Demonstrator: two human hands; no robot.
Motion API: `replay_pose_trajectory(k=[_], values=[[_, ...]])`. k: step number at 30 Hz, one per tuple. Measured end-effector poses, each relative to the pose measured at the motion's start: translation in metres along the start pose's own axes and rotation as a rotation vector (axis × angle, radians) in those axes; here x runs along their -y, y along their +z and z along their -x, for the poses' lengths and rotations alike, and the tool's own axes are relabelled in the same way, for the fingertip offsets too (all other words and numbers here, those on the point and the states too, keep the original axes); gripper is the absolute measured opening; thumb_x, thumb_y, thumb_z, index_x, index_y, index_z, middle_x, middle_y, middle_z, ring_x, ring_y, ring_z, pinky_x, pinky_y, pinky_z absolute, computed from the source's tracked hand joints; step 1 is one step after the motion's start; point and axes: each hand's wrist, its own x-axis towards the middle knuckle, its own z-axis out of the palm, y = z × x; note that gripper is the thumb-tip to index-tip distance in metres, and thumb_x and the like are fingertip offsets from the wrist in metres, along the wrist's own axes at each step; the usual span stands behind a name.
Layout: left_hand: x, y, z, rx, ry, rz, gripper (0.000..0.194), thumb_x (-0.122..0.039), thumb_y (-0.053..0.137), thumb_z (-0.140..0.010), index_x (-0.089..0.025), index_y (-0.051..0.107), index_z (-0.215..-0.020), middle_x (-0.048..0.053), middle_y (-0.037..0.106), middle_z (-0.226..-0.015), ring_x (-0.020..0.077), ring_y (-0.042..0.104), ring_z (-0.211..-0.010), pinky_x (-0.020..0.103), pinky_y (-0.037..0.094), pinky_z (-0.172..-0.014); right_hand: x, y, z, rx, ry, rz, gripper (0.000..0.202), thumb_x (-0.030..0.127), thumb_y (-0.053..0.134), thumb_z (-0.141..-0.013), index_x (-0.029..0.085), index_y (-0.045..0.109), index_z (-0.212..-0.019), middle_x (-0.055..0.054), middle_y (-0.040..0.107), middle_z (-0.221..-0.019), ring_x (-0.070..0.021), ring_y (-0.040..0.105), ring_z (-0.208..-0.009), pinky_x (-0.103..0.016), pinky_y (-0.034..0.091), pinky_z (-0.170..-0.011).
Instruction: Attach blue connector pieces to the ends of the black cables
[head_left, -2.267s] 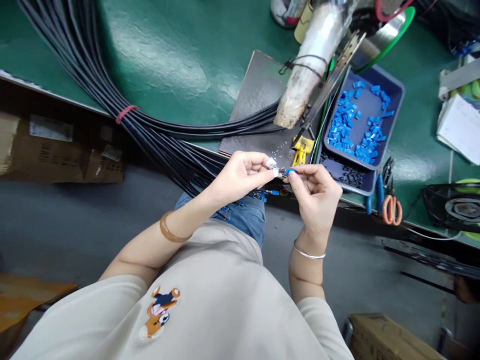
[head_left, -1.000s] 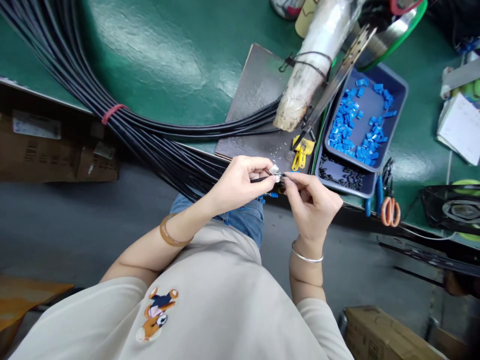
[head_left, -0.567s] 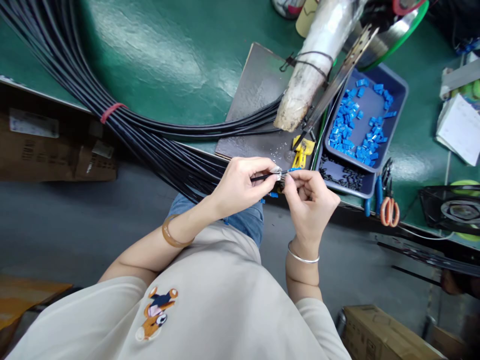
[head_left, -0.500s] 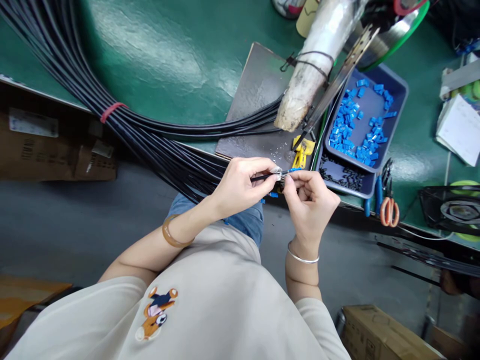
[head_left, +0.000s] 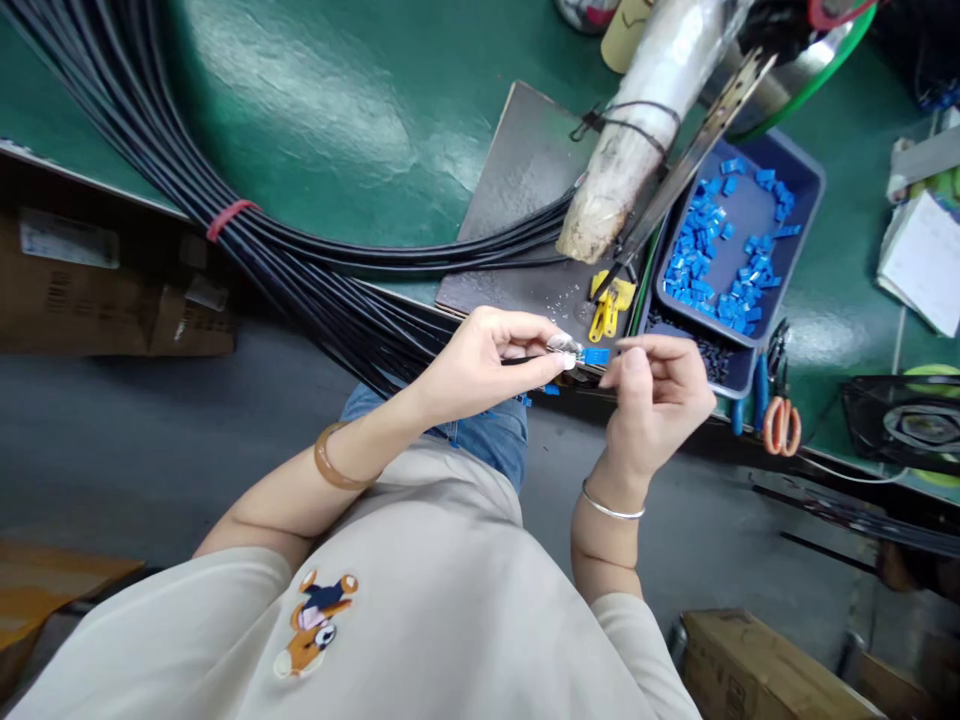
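Note:
My left hand (head_left: 499, 360) pinches the end of a black cable (head_left: 521, 359) between thumb and fingers. Whitish coverings show on its fingertips. A small blue connector (head_left: 596, 356) sits at the cable's tip, just beyond those fingertips. To the right, apart from the connector, is my right hand (head_left: 660, 390), with thumb and forefinger close together and the other fingers curled. Slight blur hides whether anything lies in that pinch. More black cables (head_left: 360, 330) run in a bundle behind my left hand, tied with a red band (head_left: 231, 216).
A grey-blue tray (head_left: 806, 190) of blue connectors stands on the green table (head_left: 360, 120), over another with small black parts (head_left: 716, 360). Yellow tool (head_left: 613, 300), orange-handled scissors (head_left: 781, 425) and a wrapped post (head_left: 622, 150) are nearby. Cardboard boxes (head_left: 772, 670) sit below.
My right hand has drawn away to the right from the cable end. The blue connector now shows more fully beyond my left fingertips. The view has shifted slightly.

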Motion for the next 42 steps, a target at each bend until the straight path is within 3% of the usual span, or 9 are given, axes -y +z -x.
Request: replay_pose_trajectory(k=[2, 6, 13, 16, 20, 23, 27, 34, 42], values=[[0.001, 0.0, -0.002, -0.007, -0.005, 0.014, 0.011, -0.023, 0.068, -0.081, -0.012, 0.071, -0.08, 0.001, 0.063, -0.069, 0.0059, 0.054, -0.061, 0.015, 0.045, -0.057, 0.002, -0.001, -0.001, 0.017, -0.011, 0.115, 0.012, 0.032, 0.066, -0.088, 0.021, 0.068, -0.091, 0.005, 0.062, -0.063, -0.0063, 0.053, -0.048, -0.02, 0.039, -0.044], [0.003, 0.002, -0.007, -0.031, 0.002, 0.003, 0.007, -0.017, 0.067, -0.079, -0.012, 0.069, -0.074, 0.0, 0.06, -0.066, 0.005, 0.051, -0.059, 0.015, 0.042, -0.055, 0.004, -0.001, -0.001, 0.119, -0.035, 0.238, 0.017, 0.032, 0.062, -0.091, 0.021, 0.065, -0.079, 0.006, 0.06, -0.059, -0.0058, 0.049, -0.045, -0.022, 0.039, -0.046], [0.003, 0.008, -0.011, -0.091, 0.023, -0.02, 0.006, -0.011, 0.066, -0.075, -0.013, 0.067, -0.069, -0.003, 0.053, -0.058, 0.0028, 0.041, -0.05, 0.015, 0.032, -0.046, 0.001, 0.001, -0.002, 0.026, -0.155, 0.38, 0.017, 0.031, 0.06, -0.092, 0.021, 0.066, -0.08, 0.006, 0.058, -0.06, -0.0056, 0.05, -0.047, -0.022, 0.033, -0.043], [0.003, 0.008, -0.013, -0.113, -0.009, -0.016, 0.008, -0.01, 0.065, -0.074, -0.013, 0.065, -0.066, -0.004, 0.05, -0.057, 0.0025, 0.038, -0.05, 0.016, 0.03, -0.046, -0.001, 0.001, -0.002, -0.078, -0.208, 0.294, 0.012, 0.026, 0.056, -0.094, 0.021, 0.066, -0.098, 0.004, 0.06, -0.067, -0.0053, 0.053, -0.048, -0.021, 0.037, -0.042], [0.003, 0.007, -0.019, -0.15, -0.041, -0.02, 0.01, -0.011, 0.065, -0.074, -0.013, 0.065, -0.064, -0.003, 0.049, -0.056, 0.003, 0.036, -0.05, 0.017, 0.026, -0.045, -0.006, 0.0, 0.001, -0.233, -0.3, 0.155, 0.025, 0.015, 0.052, -0.095, 0.024, 0.054, -0.118, 0.002, 0.069, -0.088, -0.0091, 0.07, -0.065, -0.019, 0.05, -0.046], [-0.001, 0.006, -0.025, -0.144, -0.059, 0.021, 0.013, -0.013, 0.066, -0.074, -0.013, 0.063, -0.061, -0.003, 0.047, -0.054, 0.0033, 0.036, -0.049, 0.018, 0.026, -0.045, -0.011, 0.0, 0.003, -0.159, -0.368, 0.265, 0.022, 0.012, 0.059, -0.09, 0.024, 0.059, -0.109, 0.001, 0.074, -0.098, -0.0146, 0.076, -0.083, -0.025, 0.062, -0.062], [-0.006, 0.004, -0.034, -0.106, -0.074, 0.103, 0.017, -0.014, 0.069, -0.073, -0.013, 0.06, -0.058, -0.005, 0.044, -0.05, 0.002, 0.032, -0.046, 0.018, 0.026, -0.044, -0.017, 0.004, 0.002, -0.035, -0.525, 0.423, 0.017, 0.009, 0.064, -0.085, 0.022, 0.063, -0.095, -0.002, 0.074, -0.108, -0.019, 0.074, -0.096, -0.034, 0.065, -0.081], [-0.007, 0.001, -0.046, -0.12, -0.069, 0.17, 0.016, -0.018, 0.076, -0.07, -0.013, 0.064, -0.06, -0.006, 0.048, -0.048, 0.0022, 0.039, -0.046, 0.017, 0.034, -0.046, -0.016, 0.009, -0.009, 0.032, -0.377, 0.29, 0.007, 0.015, 0.057, -0.089, 0.021, 0.056, -0.089, -0.005, 0.07, -0.115, -0.0185, 0.072, -0.1, -0.038, 0.066, -0.085], [-0.006, -0.001, -0.049, -0.123, -0.047, 0.142, 0.015, -0.019, 0.076, -0.071, -0.013, 0.066, -0.062, -0.005, 0.052, -0.05, 0.0035, 0.047, -0.048, 0.017, 0.041, -0.049, -0.011, 0.008, -0.015, 0.05, -0.373, 0.273, 0.007, 0.013, 0.059, -0.087, 0.02, 0.058, -0.088, -0.005, 0.07, -0.114, -0.0205, 0.071, -0.104, -0.04, 0.067, -0.084]])
